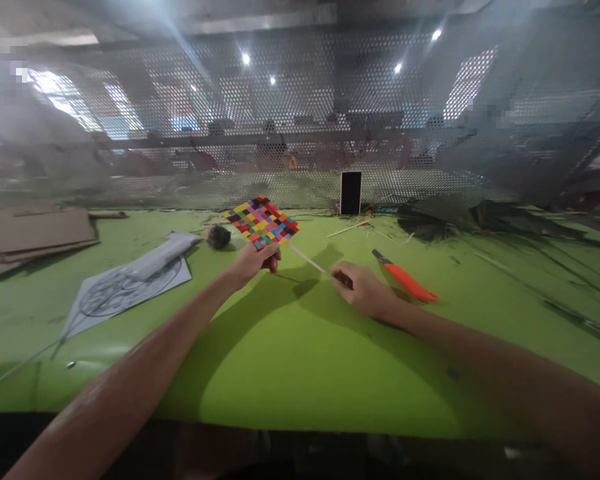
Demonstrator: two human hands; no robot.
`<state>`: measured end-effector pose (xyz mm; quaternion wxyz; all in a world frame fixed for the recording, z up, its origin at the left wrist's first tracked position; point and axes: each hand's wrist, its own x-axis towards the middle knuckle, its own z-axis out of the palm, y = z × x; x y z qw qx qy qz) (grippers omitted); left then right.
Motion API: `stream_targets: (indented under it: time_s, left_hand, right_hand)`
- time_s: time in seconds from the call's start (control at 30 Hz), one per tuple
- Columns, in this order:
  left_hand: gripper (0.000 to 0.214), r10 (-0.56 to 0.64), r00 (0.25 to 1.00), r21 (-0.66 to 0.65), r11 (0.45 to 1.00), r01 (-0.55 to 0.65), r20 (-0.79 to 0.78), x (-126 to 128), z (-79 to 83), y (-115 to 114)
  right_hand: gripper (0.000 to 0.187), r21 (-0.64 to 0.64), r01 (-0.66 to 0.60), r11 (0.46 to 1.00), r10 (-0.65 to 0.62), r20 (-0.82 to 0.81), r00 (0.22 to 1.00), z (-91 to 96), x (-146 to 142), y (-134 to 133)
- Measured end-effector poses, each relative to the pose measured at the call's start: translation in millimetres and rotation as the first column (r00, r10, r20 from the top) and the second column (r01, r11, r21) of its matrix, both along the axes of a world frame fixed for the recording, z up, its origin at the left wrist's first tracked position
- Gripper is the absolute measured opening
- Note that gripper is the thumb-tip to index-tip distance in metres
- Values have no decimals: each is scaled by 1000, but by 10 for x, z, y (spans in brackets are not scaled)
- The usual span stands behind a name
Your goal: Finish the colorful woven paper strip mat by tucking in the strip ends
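Note:
My left hand (256,262) is closed on the near edge of a square of multicoloured checkered weave (265,222), held tilted above the table. My right hand (359,285) has its fingers pinched on the lower end of a thin white strip (307,259). The strip's upper end reaches the right corner of the woven square; whether it is joined there I cannot tell. To the right of my right hand lies an orange-handled tool with a dark tip (407,279). A dark round lump (218,237) sits left of the square.
A printed sheet (100,300) lies at left under a white corded tool (163,255), with cardboard (35,230) behind. A phone-like dark-screened device (351,193) stands against the perforated screen (300,133). Dark leafy material (430,219) and thin strips spread over the green table (300,373) at right.

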<state>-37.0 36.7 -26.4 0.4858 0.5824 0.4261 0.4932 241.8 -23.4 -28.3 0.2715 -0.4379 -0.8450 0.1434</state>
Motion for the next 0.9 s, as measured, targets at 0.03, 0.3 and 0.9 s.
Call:
stream_targets:
  time_s: [0.03, 0.3, 0.9]
  left_hand:
    - [33, -12, 1000, 22, 1000, 12, 10, -1, 13, -2]
    - [31, -42, 992, 73, 997, 34, 121, 81, 34, -67]
    - [49, -110, 965, -181, 971, 155, 237, 157, -10, -111]
  right_hand:
    - [8, -3, 1, 1000, -1, 1, 1000, 2, -1, -3]
    - [21, -49, -11, 999, 11, 10, 1000, 38, -1, -9]
    - [18, 101, 106, 989, -110, 34, 993, -72, 99, 176]
